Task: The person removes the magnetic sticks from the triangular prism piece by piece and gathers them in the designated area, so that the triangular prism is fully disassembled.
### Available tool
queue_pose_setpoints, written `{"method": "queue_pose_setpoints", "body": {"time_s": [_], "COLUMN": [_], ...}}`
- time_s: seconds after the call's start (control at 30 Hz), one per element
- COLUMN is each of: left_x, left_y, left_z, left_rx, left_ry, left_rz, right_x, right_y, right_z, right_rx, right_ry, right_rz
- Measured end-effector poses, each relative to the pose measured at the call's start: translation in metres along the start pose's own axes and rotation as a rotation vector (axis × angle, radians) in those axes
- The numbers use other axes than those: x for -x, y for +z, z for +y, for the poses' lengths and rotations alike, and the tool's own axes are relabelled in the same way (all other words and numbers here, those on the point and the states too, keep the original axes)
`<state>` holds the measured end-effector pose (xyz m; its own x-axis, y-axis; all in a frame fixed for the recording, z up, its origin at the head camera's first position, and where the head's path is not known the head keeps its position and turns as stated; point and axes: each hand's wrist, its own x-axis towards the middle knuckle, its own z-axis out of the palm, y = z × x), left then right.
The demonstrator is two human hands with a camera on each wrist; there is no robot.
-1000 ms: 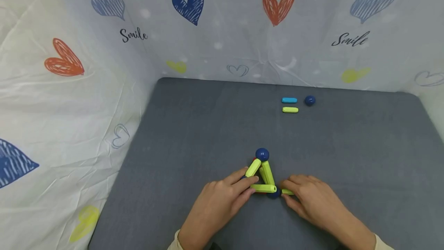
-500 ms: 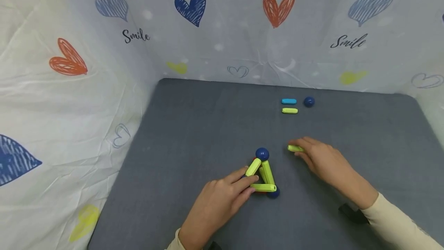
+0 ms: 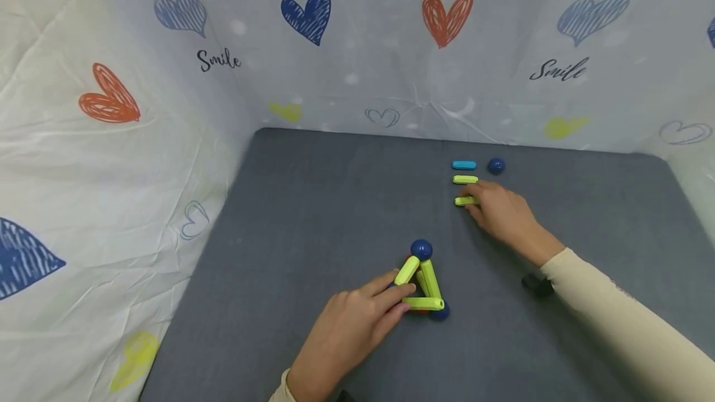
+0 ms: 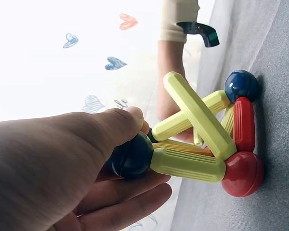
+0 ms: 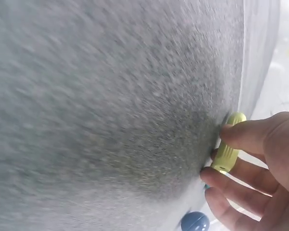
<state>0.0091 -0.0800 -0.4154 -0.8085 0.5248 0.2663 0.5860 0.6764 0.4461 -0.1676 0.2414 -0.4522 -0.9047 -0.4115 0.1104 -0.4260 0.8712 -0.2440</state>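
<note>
My left hand [image 3: 357, 321] pinches a dark blue ball [image 4: 132, 156] between thumb and fingers. That ball is one corner of a frame built from yellow-green rods [image 4: 190, 165] and balls, which stands on the grey table. In the left wrist view the frame also has a red ball [image 4: 243, 174], a red rod [image 4: 244, 125] and another blue ball [image 4: 242, 85] low down. Farther back, my right hand [image 3: 505, 213] pinches a loose yellow-green magnetic rod [image 5: 225, 159] close over the table, just in front of a similar rod [image 3: 465, 179].
Behind the right hand lie a light blue rod [image 3: 464, 165] and a dark blue ball [image 3: 496, 165]. A white cloth [image 3: 346, 61] printed with hearts rises along the table's back and left edges. The right sleeve [image 3: 625, 309] reaches across the table's right side.
My right hand has moved from beside the frame toward the back of the table, carrying the yellow-green rod. The left hand and the frame have stayed in place.
</note>
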Motion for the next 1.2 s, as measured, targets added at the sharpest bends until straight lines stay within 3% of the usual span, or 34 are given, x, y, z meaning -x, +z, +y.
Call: {"method": "queue_pose_setpoints", "body": {"time_s": [0.23, 0.83, 1.03, 1.2], "left_x": [0.000, -0.001, -0.001, 0.000], "left_y": [0.001, 0.000, 0.000, 0.001], "left_z": [-0.001, -0.001, -0.001, -0.002], "left_rx": [0.004, -0.004, -0.006, -0.013], "left_ry": [0.000, 0.012, 0.006, 0.020], "left_rz": [0.015, 0.016, 0.011, 0.049], "right_x": [-0.014, -0.010, 0.000, 0.024], "right_y": [0.001, -0.004, -0.010, -0.026], "right_z": [0.006, 0.006, -0.003, -0.029], "right_rx": [0.031, 0.012, 0.033, 0.027], "right_ry": [0.027, 0.054, 0.021, -0.020], "right_rz": [-0.014, -0.012, 0.032, 0.083]}}
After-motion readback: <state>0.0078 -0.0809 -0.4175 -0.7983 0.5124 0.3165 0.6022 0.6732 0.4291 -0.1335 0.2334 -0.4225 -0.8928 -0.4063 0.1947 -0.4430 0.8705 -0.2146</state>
